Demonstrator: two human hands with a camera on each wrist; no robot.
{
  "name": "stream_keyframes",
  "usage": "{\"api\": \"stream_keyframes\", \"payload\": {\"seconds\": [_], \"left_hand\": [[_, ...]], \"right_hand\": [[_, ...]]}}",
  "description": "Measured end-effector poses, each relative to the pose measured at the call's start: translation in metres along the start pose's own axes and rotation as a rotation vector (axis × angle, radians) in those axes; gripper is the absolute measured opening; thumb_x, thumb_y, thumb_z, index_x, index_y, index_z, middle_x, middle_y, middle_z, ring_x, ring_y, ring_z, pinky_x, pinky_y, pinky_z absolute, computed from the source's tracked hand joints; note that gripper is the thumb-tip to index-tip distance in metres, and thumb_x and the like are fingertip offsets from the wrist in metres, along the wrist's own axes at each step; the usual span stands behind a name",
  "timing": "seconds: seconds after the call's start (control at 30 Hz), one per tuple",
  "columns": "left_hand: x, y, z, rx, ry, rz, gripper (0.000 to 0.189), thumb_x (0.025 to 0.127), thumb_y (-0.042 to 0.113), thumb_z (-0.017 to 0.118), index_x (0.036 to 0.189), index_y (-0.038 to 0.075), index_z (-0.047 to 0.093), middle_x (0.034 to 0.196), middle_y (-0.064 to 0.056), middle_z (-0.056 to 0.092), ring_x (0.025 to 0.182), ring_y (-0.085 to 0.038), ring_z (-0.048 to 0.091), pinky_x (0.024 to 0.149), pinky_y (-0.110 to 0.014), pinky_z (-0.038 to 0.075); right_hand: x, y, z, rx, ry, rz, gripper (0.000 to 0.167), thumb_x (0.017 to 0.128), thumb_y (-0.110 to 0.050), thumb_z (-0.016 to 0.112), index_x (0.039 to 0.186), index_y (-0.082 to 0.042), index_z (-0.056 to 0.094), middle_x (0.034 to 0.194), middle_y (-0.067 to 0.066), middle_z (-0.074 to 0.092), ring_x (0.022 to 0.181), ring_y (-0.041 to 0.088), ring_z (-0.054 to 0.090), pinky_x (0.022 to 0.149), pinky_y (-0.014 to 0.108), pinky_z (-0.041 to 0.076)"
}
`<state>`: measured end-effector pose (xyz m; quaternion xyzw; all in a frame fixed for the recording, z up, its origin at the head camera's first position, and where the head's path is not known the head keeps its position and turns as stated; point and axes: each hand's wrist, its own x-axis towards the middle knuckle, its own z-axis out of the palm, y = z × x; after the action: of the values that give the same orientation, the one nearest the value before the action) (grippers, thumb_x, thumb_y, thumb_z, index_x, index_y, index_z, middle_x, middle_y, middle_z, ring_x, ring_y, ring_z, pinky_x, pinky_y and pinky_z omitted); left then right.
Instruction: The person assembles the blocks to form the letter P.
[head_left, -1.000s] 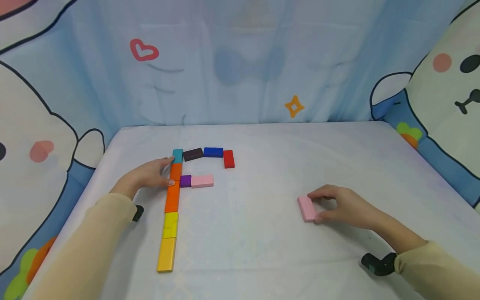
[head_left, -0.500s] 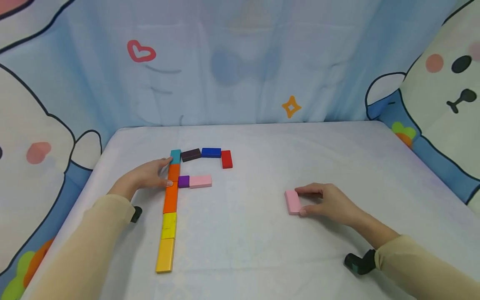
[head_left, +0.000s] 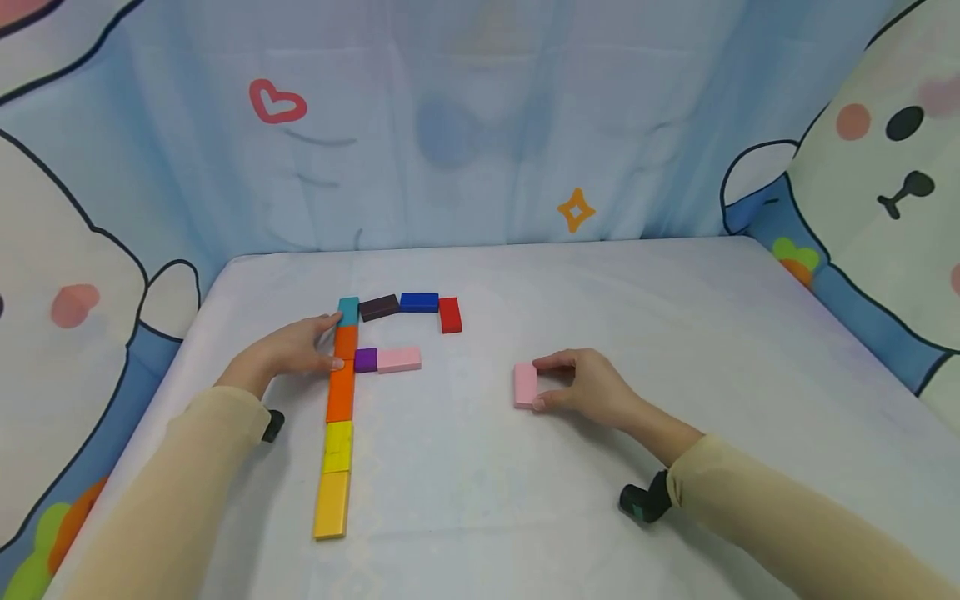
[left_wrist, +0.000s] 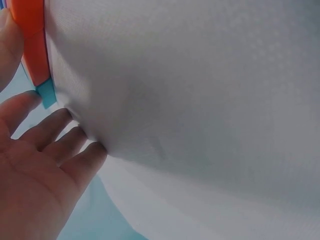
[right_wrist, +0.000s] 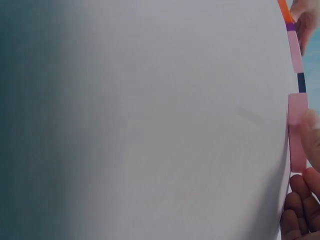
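My right hand [head_left: 600, 387] pinches a pink block [head_left: 525, 386] by its two short ends, thumb at the near end and index finger at the far one. The same pink block [right_wrist: 297, 145] lines the right edge of the right wrist view. At left, my left hand [head_left: 288, 350] touches a column of blocks with its thumb at the orange blocks [head_left: 341, 390] and its index fingertip at the teal block [head_left: 348, 311]. Its other fingers [left_wrist: 85, 160] lie relaxed in the left wrist view. Below the orange stand a yellow block [head_left: 337, 446] and an amber block [head_left: 332, 506].
From the teal block a row runs right: a dark block [head_left: 379, 307], a blue block [head_left: 419, 302] and a downward red block [head_left: 450, 315]. Lower, a purple block [head_left: 366, 361] and another pink block [head_left: 399, 360] branch off. A white cloth [head_left: 450, 500] covers the table.
My right hand has moved left and slightly away from me with the pink block, nearing the other blocks. My left hand keeps its place at the column.
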<state>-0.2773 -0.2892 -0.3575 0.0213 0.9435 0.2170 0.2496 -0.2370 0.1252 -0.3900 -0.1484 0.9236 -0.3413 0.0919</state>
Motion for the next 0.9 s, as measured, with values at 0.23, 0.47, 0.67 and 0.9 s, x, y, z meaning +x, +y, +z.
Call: {"api": "stream_keyframes", "payload": {"seconds": [0.23,0.47,0.67,0.9], "left_hand": [[-0.001,0.001,-0.001,0.005,-0.003,-0.008,0.093,0.096,0.027,0.071,0.165,0.012,0.010,0.169,-0.026,0.014,0.155,-0.048,0.014,0.122,-0.064,0.025],[-0.001,0.002,-0.001,0.015,-0.005,-0.015,0.093,0.096,0.028,0.071,0.165,0.013,0.010,0.169,-0.026,0.015,0.155,-0.048,0.015,0.123,-0.064,0.024],[0.000,0.003,0.000,0.008,-0.003,-0.029,0.093,0.096,0.029,0.071,0.165,0.015,0.010,0.169,-0.025,0.014,0.155,-0.048,0.014,0.122,-0.065,0.024],[0.002,0.002,0.000,-0.005,-0.003,-0.038,0.092,0.097,0.027,0.070,0.165,0.016,0.010,0.170,-0.024,0.013,0.156,-0.047,0.013,0.123,-0.065,0.024]], "right_hand": [[0.020,-0.027,0.018,0.017,0.012,0.068,0.057,0.080,-0.018,0.089,0.129,0.000,0.068,0.130,0.016,0.070,0.124,0.033,0.061,0.110,0.048,0.050],[0.040,-0.052,0.038,0.048,0.053,0.165,0.052,0.080,-0.020,0.089,0.123,-0.001,0.069,0.123,0.014,0.071,0.114,0.028,0.063,0.105,0.041,0.054],[0.052,-0.068,0.053,0.092,0.091,0.209,0.054,0.081,-0.022,0.089,0.126,-0.001,0.067,0.126,0.014,0.069,0.118,0.029,0.061,0.106,0.040,0.054],[0.063,-0.081,0.065,0.127,0.127,0.262,0.057,0.081,-0.023,0.088,0.129,-0.002,0.065,0.127,0.014,0.067,0.120,0.029,0.061,0.104,0.037,0.056]]}}
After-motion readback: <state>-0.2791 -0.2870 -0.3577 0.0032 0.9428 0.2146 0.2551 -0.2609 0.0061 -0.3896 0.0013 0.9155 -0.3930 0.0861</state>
